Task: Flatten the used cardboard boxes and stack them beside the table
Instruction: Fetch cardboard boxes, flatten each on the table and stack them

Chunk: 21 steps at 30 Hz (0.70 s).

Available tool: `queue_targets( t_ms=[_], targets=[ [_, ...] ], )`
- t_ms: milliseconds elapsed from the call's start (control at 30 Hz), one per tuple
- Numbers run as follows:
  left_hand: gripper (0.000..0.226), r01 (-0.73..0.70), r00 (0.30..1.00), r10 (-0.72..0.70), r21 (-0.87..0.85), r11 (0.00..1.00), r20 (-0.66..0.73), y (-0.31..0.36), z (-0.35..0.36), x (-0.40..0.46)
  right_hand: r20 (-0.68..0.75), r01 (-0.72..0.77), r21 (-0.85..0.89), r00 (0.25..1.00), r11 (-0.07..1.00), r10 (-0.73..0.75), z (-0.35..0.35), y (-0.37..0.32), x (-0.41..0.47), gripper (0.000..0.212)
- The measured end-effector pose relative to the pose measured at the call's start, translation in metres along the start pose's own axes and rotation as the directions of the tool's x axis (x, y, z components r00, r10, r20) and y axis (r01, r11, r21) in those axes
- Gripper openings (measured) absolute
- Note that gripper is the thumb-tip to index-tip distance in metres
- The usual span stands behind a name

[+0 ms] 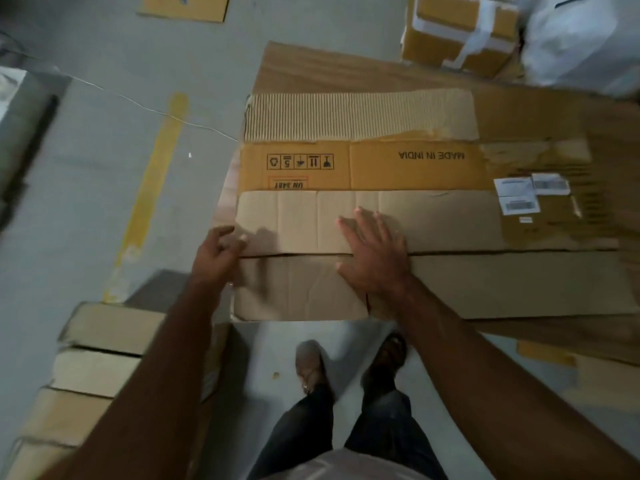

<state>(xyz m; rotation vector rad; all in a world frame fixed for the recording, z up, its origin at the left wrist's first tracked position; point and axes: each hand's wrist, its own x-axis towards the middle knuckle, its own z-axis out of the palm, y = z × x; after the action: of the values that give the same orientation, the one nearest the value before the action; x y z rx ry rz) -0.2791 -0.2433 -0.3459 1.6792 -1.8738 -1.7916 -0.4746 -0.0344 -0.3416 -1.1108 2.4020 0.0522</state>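
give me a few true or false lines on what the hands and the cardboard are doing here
1. The right hand lies flat, fingers spread, on the flattened box. True.
2. The left hand hangs free of the cardboard. False: it holds the box's left edge.
3. The printed words MADE IN INDIA read upside down from this view. True.
4. The taped box at top right is flattened. False: it is still boxed up.
5. White labels sit on cardboard to the right. True.
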Motion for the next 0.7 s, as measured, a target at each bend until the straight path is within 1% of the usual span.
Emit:
queue_targets(
  t_ms=[33,100,167,200,233,300,333,367,400,433,500,567,633,700],
  targets=[
    [0.045,0.043,0.998,-0.041,-0.033,0.999,0.051,0.01,-0.001,0.001,-0.044,0.002,-0.013,0.999,1.0,-0.003,-0.011,0.0,0.0,0.088],
    [0.06,0.139,0.981,-0.127,-0.075,0.988,0.147,0.026,-0.004,0.001,-0.167,0.002,-0.017,0.986,1.0,-0.005,-0.041,-0.001,-0.002,0.096],
    [0.072,0.208,0.969,-0.185,-0.138,0.968,0.164,0.031,-0.01,0.003,-0.254,-0.004,-0.075,0.967,0.997,-0.015,-0.069,-0.002,-0.009,0.1],
    [0.077,0.24,0.963,-0.213,-0.165,0.957,0.166,0.031,-0.014,0.005,-0.269,-0.011,-0.11,0.963,0.994,-0.019,-0.079,-0.003,-0.013,0.095],
    [0.078,0.26,0.957,-0.229,-0.179,0.949,0.177,0.029,-0.018,0.006,-0.256,-0.014,-0.139,0.966,0.99,-0.022,-0.084,-0.004,-0.02,0.082],
    [0.073,0.259,0.948,-0.218,-0.164,0.952,0.233,0.028,-0.023,0.007,-0.196,-0.009,-0.153,0.98,0.988,-0.022,-0.079,-0.009,-0.04,0.044],
    [0.066,0.24,0.946,-0.201,-0.131,0.962,0.253,0.03,-0.023,0.006,-0.158,-0.006,-0.132,0.987,0.991,-0.015,-0.067,-0.012,-0.052,0.032],
    [0.054,0.217,0.948,-0.19,-0.081,0.973,0.255,0.031,-0.023,0.007,-0.12,-0.009,-0.109,0.993,0.994,-0.004,-0.05,-0.016,-0.064,0.028],
    [0.045,0.206,0.95,-0.189,-0.043,0.978,0.249,0.033,-0.023,0.007,-0.083,-0.011,-0.098,0.997,0.995,0.003,-0.032,-0.018,-0.075,0.034],
    [0.04,0.197,0.952,-0.188,-0.011,0.98,0.242,0.034,-0.022,0.007,-0.052,-0.02,-0.089,0.999,0.996,0.015,-0.01,-0.019,-0.083,0.047],
    [0.039,0.176,0.949,-0.176,0.023,0.984,0.26,0.033,-0.021,0.009,-0.02,-0.042,-0.102,0.999,0.994,0.04,0.032,-0.019,-0.092,0.076],
    [0.042,0.146,0.948,-0.156,0.058,0.988,0.279,0.031,-0.019,0.009,-0.015,-0.072,-0.132,0.997,0.989,0.071,0.059,-0.018,-0.098,0.091],
    [0.042,0.105,0.95,-0.126,0.089,0.991,0.286,0.033,-0.013,0.004,-0.031,-0.063,-0.145,0.998,0.987,0.059,0.069,-0.011,-0.099,0.096],
    [0.039,0.093,0.955,-0.104,0.051,0.994,0.276,0.038,-0.008,-0.001,-0.026,-0.018,-0.175,1.0,0.984,0.013,0.062,0.003,-0.094,0.09]
  ],
)
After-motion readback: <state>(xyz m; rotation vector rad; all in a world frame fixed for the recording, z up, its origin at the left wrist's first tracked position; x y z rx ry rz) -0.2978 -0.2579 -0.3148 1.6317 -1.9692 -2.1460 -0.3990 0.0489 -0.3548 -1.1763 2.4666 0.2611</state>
